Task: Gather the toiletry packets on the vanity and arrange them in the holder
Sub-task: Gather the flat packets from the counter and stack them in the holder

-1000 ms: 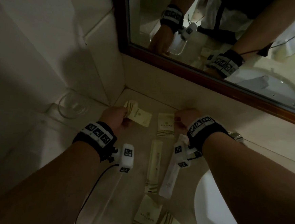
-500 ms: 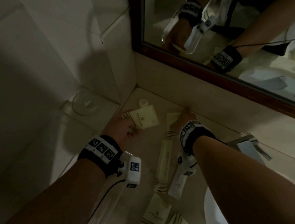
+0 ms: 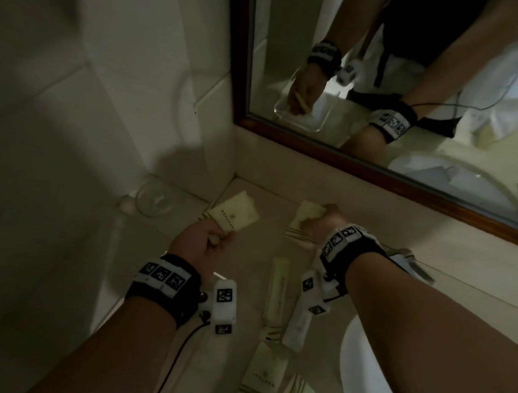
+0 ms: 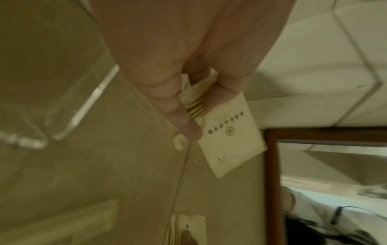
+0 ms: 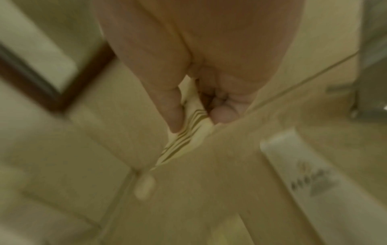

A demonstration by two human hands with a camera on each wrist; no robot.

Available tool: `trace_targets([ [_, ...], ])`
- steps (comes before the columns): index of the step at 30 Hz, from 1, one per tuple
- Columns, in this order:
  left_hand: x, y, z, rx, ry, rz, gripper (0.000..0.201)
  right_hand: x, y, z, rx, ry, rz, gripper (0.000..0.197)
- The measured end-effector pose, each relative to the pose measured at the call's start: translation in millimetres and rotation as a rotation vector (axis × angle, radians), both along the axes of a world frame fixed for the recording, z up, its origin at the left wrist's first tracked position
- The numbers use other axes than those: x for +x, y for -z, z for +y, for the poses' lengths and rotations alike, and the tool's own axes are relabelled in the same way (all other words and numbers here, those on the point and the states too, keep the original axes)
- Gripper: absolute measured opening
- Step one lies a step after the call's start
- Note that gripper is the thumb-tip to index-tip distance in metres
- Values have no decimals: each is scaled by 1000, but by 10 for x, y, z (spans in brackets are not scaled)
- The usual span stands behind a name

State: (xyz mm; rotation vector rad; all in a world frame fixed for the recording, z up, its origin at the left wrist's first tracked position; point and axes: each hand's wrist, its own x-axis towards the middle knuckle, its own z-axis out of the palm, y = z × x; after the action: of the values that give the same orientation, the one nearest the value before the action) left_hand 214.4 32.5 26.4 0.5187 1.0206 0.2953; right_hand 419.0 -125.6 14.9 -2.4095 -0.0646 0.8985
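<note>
My left hand [image 3: 214, 239] pinches a square cream packet [image 3: 234, 216] by its striped end, held just above the counter; the left wrist view shows its printed face [image 4: 230, 140]. My right hand [image 3: 322, 221] grips a second cream packet [image 3: 304, 210] near the back wall, its striped end [image 5: 184, 142] sticking out of my fingers. A long cream packet [image 3: 276, 297] and a long white one [image 3: 297, 326] lie flat between my arms. Two more square packets [image 3: 263, 379] lie nearer to me. The clear acrylic holder [image 4: 69, 116] sits under my left hand.
A drinking glass [image 3: 155, 200] stands in the left corner on a raised ledge. The white basin [image 3: 361, 375] and a chrome tap [image 3: 407, 260] are on the right. A wood-framed mirror [image 3: 362, 161] runs along the back wall. A small white cap [image 4: 178, 142] lies on the counter.
Both hands have lifted their packets off the counter. The left packet now tilts up in my fingers, and the right packet has left the surface near the wall.
</note>
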Motion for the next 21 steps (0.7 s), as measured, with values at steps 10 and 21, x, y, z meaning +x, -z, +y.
trace_targets([
  [10, -63, -601, -538, 53, 68, -136, 19, -209, -745, -570, 413, 209, -10, 54],
  [21, -1022, -915, -992, 306, -27, -27, 16, -915, -1100, -1037, 586, 117, -44, 41],
])
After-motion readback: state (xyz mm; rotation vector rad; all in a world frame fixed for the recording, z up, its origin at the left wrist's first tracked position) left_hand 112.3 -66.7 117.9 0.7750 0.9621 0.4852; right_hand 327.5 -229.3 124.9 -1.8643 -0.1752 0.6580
